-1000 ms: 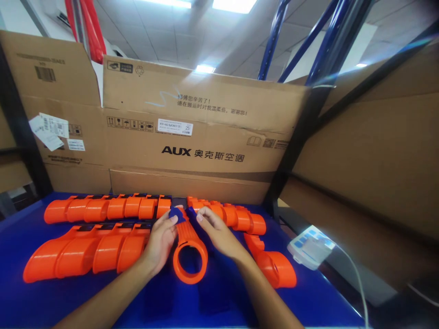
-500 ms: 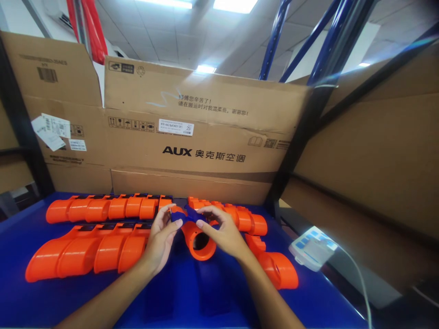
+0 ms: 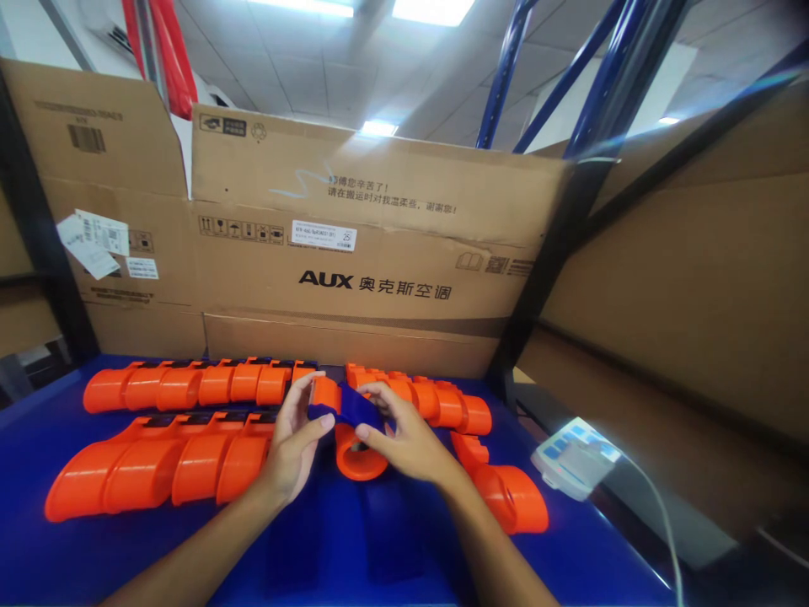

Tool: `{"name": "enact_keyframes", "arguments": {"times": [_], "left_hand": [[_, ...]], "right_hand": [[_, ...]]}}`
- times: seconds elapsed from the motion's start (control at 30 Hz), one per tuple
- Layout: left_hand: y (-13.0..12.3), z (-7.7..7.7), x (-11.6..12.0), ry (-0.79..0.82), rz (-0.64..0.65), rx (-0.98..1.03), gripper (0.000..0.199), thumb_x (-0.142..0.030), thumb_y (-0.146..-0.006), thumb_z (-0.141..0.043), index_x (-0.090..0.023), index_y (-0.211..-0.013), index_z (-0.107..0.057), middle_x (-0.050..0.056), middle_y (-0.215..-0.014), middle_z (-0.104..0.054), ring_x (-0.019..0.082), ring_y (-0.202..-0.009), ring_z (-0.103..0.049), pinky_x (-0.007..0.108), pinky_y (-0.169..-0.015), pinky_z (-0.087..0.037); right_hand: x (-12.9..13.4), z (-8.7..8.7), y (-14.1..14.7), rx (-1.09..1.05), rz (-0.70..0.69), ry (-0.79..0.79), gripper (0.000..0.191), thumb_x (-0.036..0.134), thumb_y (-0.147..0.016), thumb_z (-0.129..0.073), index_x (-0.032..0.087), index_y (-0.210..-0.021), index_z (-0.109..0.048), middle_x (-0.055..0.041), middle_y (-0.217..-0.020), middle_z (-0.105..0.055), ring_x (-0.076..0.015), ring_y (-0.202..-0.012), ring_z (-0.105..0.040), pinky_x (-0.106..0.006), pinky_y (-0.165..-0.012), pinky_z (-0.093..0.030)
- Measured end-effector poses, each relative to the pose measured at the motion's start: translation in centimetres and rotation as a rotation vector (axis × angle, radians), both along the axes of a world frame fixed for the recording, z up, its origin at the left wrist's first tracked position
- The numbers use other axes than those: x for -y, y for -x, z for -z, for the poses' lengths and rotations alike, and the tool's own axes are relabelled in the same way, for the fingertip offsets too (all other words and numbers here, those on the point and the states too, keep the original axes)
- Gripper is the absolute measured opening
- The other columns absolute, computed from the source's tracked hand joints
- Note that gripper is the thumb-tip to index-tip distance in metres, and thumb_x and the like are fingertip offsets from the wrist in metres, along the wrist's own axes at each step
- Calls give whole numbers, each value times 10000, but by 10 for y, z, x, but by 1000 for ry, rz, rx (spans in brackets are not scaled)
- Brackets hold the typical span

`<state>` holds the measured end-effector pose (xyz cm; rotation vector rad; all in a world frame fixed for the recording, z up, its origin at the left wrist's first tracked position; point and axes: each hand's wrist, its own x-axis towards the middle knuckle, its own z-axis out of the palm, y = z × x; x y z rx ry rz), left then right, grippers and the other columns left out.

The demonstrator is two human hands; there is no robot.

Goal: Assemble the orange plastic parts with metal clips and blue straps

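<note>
Between my hands is an orange plastic part [image 3: 361, 473] with a round, hollow ring at its lower end, facing me. A dark blue piece [image 3: 358, 406] lies across its upper section; whether it is stiff or soft I cannot tell. My left hand [image 3: 296, 443] grips the orange part's upper left end, thumb in front and fingers behind. My right hand [image 3: 410, 434] is closed on the right end of the blue piece, with its thumb above the ring. Both palms partly hide the part.
On the blue tabletop [image 3: 208, 552], rows of orange parts [image 3: 202, 468] with black pieces stand left. More orange parts [image 3: 442, 398] are at back right, others [image 3: 518, 499] nearer right. A white device [image 3: 576, 458] with a cable stands right. A cardboard panel [image 3: 379, 329] closes the back.
The orange part has tilted between my hands, its ring shifting slightly left. More of the blue piece and of the upper orange section now shows. My hands stay nearly in place.
</note>
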<state>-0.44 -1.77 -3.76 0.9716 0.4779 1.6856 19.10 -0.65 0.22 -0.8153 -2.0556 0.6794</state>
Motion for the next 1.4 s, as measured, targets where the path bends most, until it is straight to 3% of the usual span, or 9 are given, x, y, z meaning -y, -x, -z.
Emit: {"name": "enact_keyframes", "arguments": {"times": [0.13, 0.27, 0.47, 0.73, 0.9, 1.1, 1.23, 1.3, 1.4], "left_hand": [[1, -1, 2, -75, -23, -74, 700, -299, -727, -826, -296, -1384, -583, 87, -1440, -592, 340, -1390, -488, 446, -1131, -418], [1, -1, -2, -88, -74, -150, 620, -346, -784, -794, -273, -1362, -582, 105, -1419, -611, 329, -1367, -520, 459, -1155, -388], [-1, 1, -7, -99, -285, -265, 512, -341, -758, -832, -274, -1208, -597, 69, -1307, -667, 290, -1254, -603, 437, -1079, -448], [1, -3, -5, -90, -305, -268, 439, -327, -738, -844, -261, -1099, -603, 61, -1172, -692, 281, -1170, -637, 427, -1029, -463], [3, -3, -7, -91, -271, -254, 403, -322, -746, -834, -256, -1069, -602, 73, -1193, -698, 294, -1198, -632, 443, -1043, -452], [4, -4, -5, -51, -185, -179, 640, -348, -763, -832, -286, -1326, -535, 92, -1273, -693, 294, -1207, -647, 446, -1069, -449], [5, -7, 2, -136, -16, -150, 748, -461, -828, -758, -314, -1490, -442, 113, -1412, -618, 326, -1329, -564, 460, -1117, -422], [7, -8, 7, -219, 25, -283, 795, -459, -787, -796, -298, -1496, -474, 126, -1495, -547, 359, -1416, -467, 491, -1176, -354], [8, -5, 13, -353, -44, -593, 969, -354, -615, -932, -288, -1486, -511, 140, -1611, -395, 420, -1513, -268, 584, -1231, -196]], "right_hand": [[2, 1, 1, 60, 127, -233, 589, 468, -821, -791, 242, -1314, -563, -112, -1254, -682, -292, -1123, -665, -449, -982, -528], [0, 2, -1, 141, 223, -486, 644, 497, -770, -834, 239, -1314, -606, -129, -1171, -702, -314, -1070, -666, -475, -946, -532], [-1, 3, -2, 203, 228, -650, 645, 485, -813, -799, 235, -1375, -606, -132, -1114, -689, -300, -1008, -658, -466, -885, -548], [3, 2, 0, 217, 221, -551, 663, 502, -813, -792, 277, -1407, -602, -134, -1153, -697, -320, -1037, -655, -493, -919, -523], [4, 1, 3, 228, 212, -560, 664, 500, -818, -789, 272, -1412, -598, -134, -1149, -702, -321, -1027, -654, -494, -907, -507], [6, -1, 6, 179, 235, -552, 665, 509, -807, -795, 238, -1383, -604, -140, -1151, -714, -333, -1035, -650, -498, -918, -492], [4, 2, 8, 16, 304, -356, 505, 552, -869, -701, 214, -1242, -662, -128, -1065, -723, -312, -970, -661, -458, -877, -510], [1, 5, 11, -104, 284, -186, 415, 572, -967, -535, 209, -1103, -683, -101, -968, -722, -270, -874, -663, -404, -794, -525], [-3, 8, 16, -245, 253, 24, 486, 595, -1017, -388, 206, -872, -641, -53, -807, -675, -219, -748, -614, -344, -696, -513]]}}
